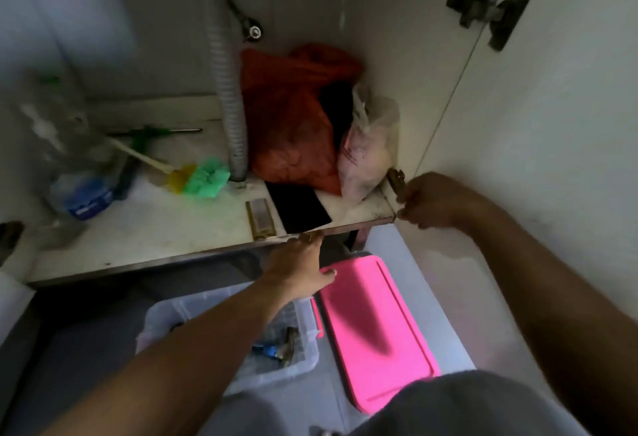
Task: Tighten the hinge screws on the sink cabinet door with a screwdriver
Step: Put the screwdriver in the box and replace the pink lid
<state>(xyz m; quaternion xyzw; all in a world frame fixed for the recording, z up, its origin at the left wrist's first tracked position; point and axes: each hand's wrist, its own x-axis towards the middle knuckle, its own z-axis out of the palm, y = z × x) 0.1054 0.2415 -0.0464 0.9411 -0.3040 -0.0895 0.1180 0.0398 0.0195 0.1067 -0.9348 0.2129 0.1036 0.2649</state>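
Right hand [433, 201] curled shut at the lower hinge [397, 181], by the front right corner of the cabinet shelf [145, 228]; screwdriver not discernible in its grip. Left hand [299, 263] loosely open, fingertips on the shelf's front edge. Upper hinge [488, 11] high on the open cabinet door [552, 107]. Pink lid [376, 332] on the floor below.

Cabinet floor [172, 228] (grimy): bags [293, 118], brush [179, 173].

Open sink cabinet: right hand [431, 201] closed at the lower hinge [397, 181] by the cabinet door [538, 132]; left hand [298, 263] on the shelf edge [172, 256]. Near: clear bin [303, 363], pink lid [376, 339].
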